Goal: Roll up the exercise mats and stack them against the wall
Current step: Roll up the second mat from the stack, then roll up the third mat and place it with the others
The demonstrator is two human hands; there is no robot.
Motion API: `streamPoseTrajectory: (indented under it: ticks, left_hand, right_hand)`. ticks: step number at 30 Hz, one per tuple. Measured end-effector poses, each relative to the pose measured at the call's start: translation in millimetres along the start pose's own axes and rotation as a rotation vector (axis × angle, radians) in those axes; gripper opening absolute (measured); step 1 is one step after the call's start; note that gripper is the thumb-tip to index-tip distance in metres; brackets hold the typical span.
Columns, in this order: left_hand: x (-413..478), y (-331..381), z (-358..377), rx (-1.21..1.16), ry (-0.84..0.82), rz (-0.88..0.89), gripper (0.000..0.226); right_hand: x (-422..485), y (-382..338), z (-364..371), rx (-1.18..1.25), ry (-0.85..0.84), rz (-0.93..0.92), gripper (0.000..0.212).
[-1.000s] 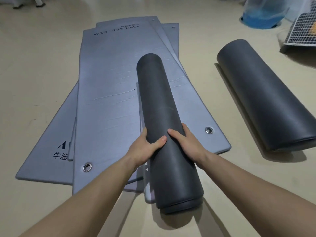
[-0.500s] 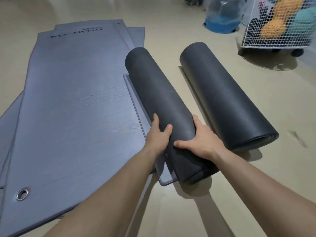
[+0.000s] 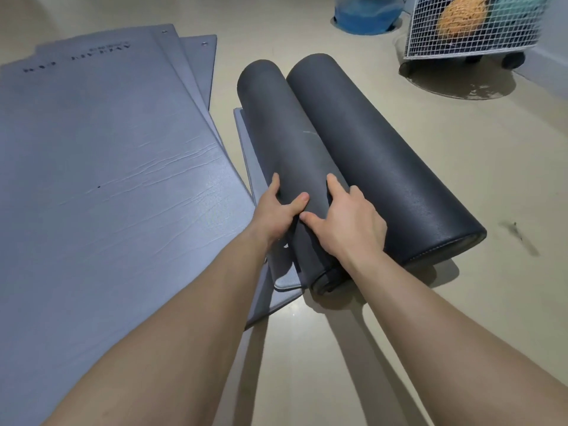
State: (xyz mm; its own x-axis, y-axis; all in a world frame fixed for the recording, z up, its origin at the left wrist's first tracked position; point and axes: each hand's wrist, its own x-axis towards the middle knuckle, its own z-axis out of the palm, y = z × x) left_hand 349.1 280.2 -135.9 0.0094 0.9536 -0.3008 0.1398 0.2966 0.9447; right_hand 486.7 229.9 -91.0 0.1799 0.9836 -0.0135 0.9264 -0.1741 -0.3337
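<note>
Flat mats (image 3: 107,164) lie stacked at left. On the floor (image 3: 461,302) right of them, the thin roll (image 3: 285,133) touches the fat roll (image 3: 384,167), with its loose flap (image 3: 249,149) trailing left. The left hand (image 3: 276,210) grips the thin roll's near left side, thumb on top. The right hand (image 3: 350,222) curves over its right side. It is likely light, springy foam that unrolls, so hold it mid-length and pin the flap. There is open floor near and right, and a basket (image 3: 473,29) far right.

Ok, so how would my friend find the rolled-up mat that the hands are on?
Find the big pile of flat grey mats on the left. Just beside it two dark rolls lie side by side. Pick the thinner roll nearest the pile: the left hand and right hand hold it and a grey flap pokes out underneath, unlike the fatter roll.
</note>
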Motion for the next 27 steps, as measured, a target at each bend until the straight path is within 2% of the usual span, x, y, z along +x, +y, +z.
streamPoseTrajectory:
  ticks: [7, 11, 13, 16, 18, 21, 24, 27]
  left_hand:
    - [21, 7, 16, 0.046, -0.020, -0.003, 0.098]
    - [3, 11, 10, 0.252, -0.014, 0.000, 0.083]
    - [-27, 3, -11, 0.390, -0.075, -0.002, 0.075]
    - [-88, -26, -73, 0.645, -0.108, -0.029, 0.067]
    - [-129, -50, -125, 0.826, -0.088, -0.036, 0.062]
    - [-190, -81, -200, 1.195, -0.132, 0.016, 0.060]
    - [-249, -111, -265, 1.413, -0.221, 0.040, 0.073]
    - [-277, -136, -309, 1.508, -0.183, 0.077, 0.074]
  right_hand:
    - [25, 9, 4, 0.001, 0.055, 0.021, 0.085]
    - [26, 7, 7, -0.050, 0.040, 0.046, 0.082]
    - [17, -3, 8, -0.150, 0.071, 0.055, 0.071]
    - [-19, -21, 28, -0.353, 0.181, -0.182, 0.051]
    - [-53, -33, 53, -0.325, 0.188, -0.366, 0.040]
    - [-105, -59, 89, -0.254, 0.046, -0.655, 0.022]
    - [-156, -90, 115, -0.217, -0.187, -0.855, 0.024]
    - [-182, -110, 130, -0.345, -0.235, -0.883, 0.038]
